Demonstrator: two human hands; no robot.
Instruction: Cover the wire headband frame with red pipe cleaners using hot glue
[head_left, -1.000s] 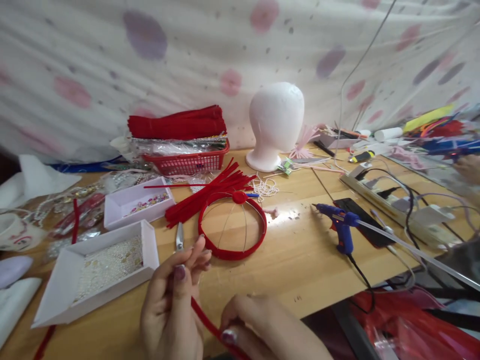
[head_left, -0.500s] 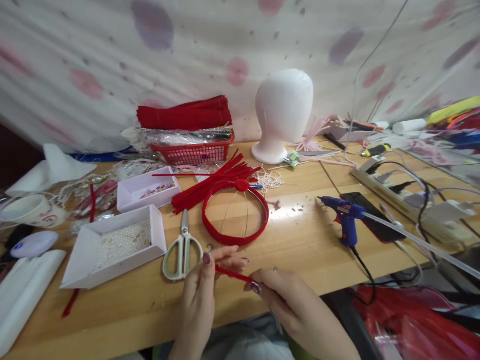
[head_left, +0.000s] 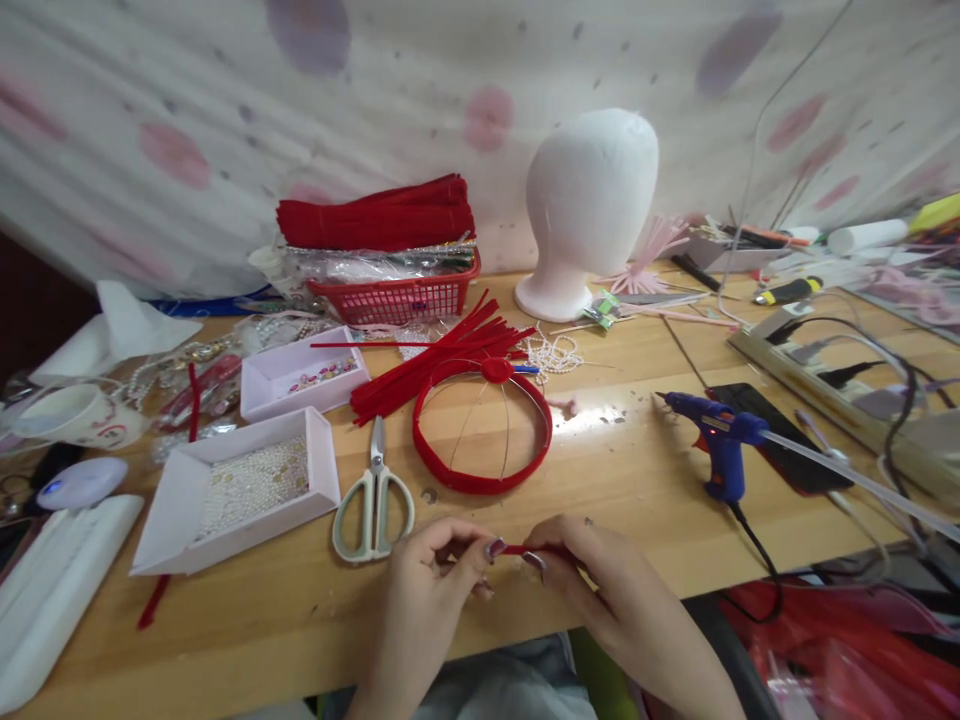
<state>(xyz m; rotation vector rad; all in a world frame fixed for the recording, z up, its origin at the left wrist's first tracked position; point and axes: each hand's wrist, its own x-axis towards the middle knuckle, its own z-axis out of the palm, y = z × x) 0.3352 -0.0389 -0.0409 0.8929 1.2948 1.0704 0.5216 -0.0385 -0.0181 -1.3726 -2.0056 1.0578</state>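
Note:
Close to the table's front edge, my left hand (head_left: 442,575) pinches one end of a short red pipe cleaner (head_left: 516,549). My right hand (head_left: 592,570) is closed on the other end, so only a small stretch of it shows between my fingertips. Just beyond my hands lies a red-wrapped headband ring (head_left: 484,486), with thin wires across it and a round red piece (head_left: 496,371) at its far side. White-handled scissors (head_left: 373,510) lie to the left of the ring. Behind it is a loose bundle of red pipe cleaners (head_left: 427,370).
A blue glue gun (head_left: 724,440) with a clear stick stands at the right, near a phone (head_left: 787,450) and a power strip (head_left: 825,390). White trays (head_left: 330,460) of beads sit at the left. Behind stand a red basket (head_left: 397,300) and a white foam head (head_left: 592,200).
My left hand has closed from spread fingers into a pinch on the pipe cleaner. My hands have come nearer each other, and the view has shifted slightly.

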